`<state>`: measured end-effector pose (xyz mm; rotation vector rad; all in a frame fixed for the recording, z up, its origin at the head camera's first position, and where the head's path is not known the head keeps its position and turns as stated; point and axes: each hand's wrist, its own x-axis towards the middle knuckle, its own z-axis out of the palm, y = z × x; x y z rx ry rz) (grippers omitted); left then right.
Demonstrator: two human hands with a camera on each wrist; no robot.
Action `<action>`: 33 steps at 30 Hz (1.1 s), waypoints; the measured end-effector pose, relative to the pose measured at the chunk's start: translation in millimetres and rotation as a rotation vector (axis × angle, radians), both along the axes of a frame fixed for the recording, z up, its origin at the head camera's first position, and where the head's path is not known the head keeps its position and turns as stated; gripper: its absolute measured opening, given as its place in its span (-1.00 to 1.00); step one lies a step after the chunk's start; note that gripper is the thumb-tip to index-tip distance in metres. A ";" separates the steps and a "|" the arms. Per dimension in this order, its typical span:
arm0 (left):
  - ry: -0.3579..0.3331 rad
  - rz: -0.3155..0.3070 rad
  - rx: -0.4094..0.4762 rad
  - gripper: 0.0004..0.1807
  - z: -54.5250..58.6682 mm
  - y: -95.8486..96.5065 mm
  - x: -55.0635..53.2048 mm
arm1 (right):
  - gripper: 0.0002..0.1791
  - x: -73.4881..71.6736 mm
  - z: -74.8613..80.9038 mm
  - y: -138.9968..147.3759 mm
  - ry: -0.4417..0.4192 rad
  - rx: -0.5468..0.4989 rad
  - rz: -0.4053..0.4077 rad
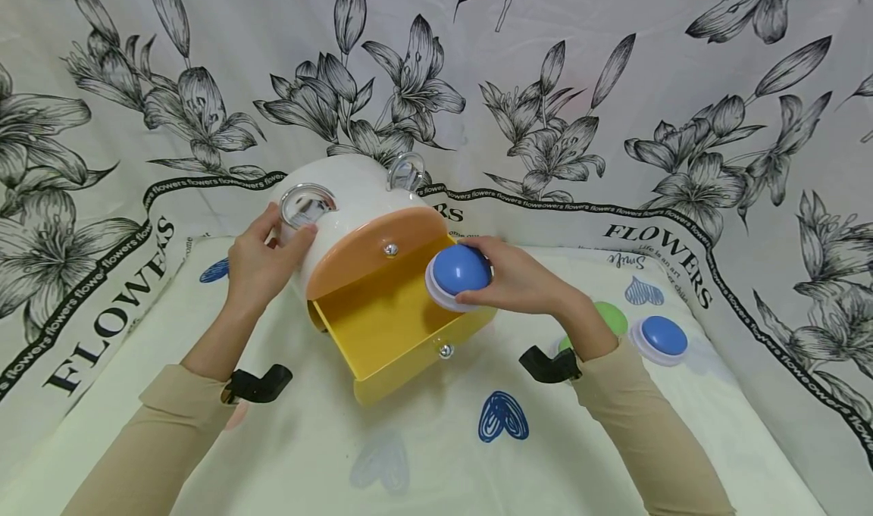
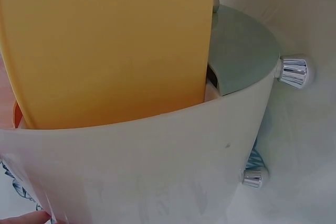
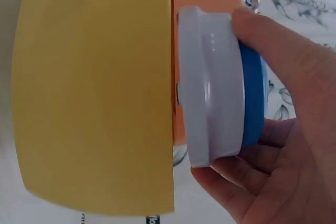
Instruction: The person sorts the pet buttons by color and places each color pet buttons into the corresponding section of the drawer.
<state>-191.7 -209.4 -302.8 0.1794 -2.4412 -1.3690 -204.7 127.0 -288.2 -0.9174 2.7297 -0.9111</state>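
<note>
A small white storage box (image 1: 355, 173) with clear ring-shaped ears stands on the cloth. Its upper front is orange (image 1: 382, 236), and its yellow drawer (image 1: 389, 334) is pulled out. My left hand (image 1: 262, 262) holds the box by its left ear (image 1: 307, 204), thumb in front. In the left wrist view only a fingertip (image 2: 31, 217) shows beside the white wall. Over the drawer's right side, my right hand (image 1: 514, 273) grips a blue-domed push button (image 1: 461, 268). The right wrist view shows its white base (image 3: 210, 87) turned toward the drawer front, thumb and fingers around the rim.
Another blue push button (image 1: 664, 336) lies on the cloth at the right. A green one (image 1: 612, 317) is partly hidden behind my right forearm. Silver feet (image 2: 295, 72) stick out under the box. A flower-printed curtain (image 1: 546, 122) hangs behind.
</note>
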 end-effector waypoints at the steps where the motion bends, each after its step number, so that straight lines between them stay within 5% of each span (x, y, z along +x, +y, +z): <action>1: 0.002 -0.001 0.001 -0.23 0.0 0.1 0.2 | -0.14 -0.4 0.1 -3.2 -0.003 0.008 0.002; 19: -0.016 0.010 -0.005 -0.21 0.6 1.1 -0.8 | -0.20 -1.9 -4.4 -48.2 -0.048 0.068 0.163; 33: -0.019 0.018 -0.007 -0.21 -0.4 0.7 -1.6 | -0.21 3.9 -4.6 -82.8 -0.089 0.211 0.236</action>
